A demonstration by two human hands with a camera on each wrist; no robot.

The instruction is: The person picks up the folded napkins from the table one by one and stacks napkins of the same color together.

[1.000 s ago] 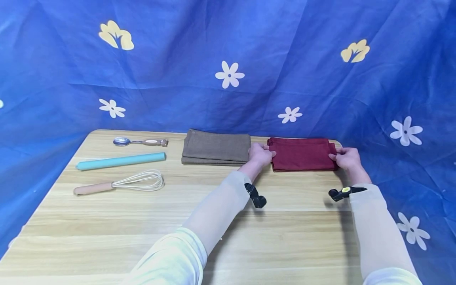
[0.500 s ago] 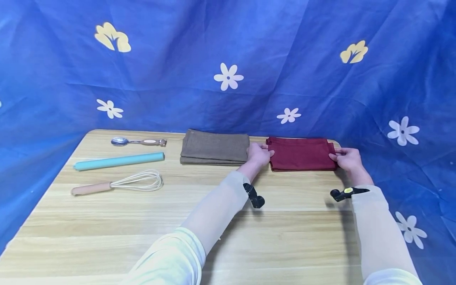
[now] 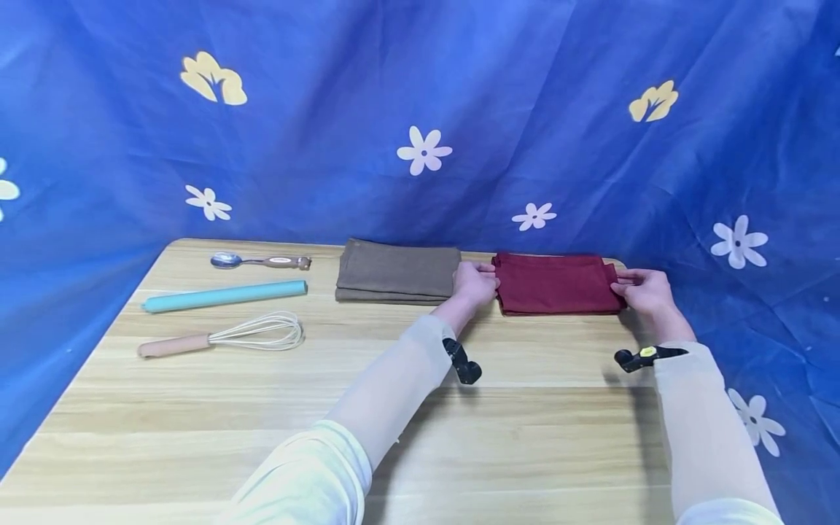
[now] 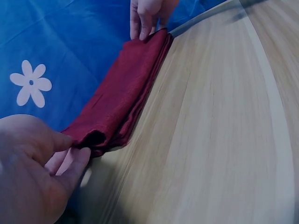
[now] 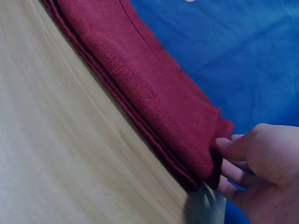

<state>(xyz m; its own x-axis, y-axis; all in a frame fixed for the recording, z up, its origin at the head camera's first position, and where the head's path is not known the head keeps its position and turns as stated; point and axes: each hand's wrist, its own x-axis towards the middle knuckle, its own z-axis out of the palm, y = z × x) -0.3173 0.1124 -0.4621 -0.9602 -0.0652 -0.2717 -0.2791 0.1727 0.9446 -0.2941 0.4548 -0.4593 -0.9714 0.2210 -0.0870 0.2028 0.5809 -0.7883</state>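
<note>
A folded dark red cloth (image 3: 554,284) lies at the back right of the wooden table. My left hand (image 3: 475,283) is at its left end, and my thumb and fingers pinch the edge there. In the left wrist view, that left hand (image 4: 35,163) has its fingertips at the open fold. At the other end, my right hand (image 3: 646,290) pinches the cloth's right edge. The right wrist view has the thumb of this right hand (image 5: 266,163) against a small projecting flap, with the other fingers partly hidden. Beside my left wrist sits a folded grey-brown cloth (image 3: 399,272).
On the table's left side lie a spoon (image 3: 259,260) with a brown handle, a turquoise stick-like roll (image 3: 224,296) and a whisk (image 3: 219,338). A blue flowered curtain (image 3: 367,146) hangs right behind the table's back edge.
My left hand has shifted slightly left and my right hand slightly right along the red cloth's ends. The cloth stays nearly in place, and the head view has tilted a little.
</note>
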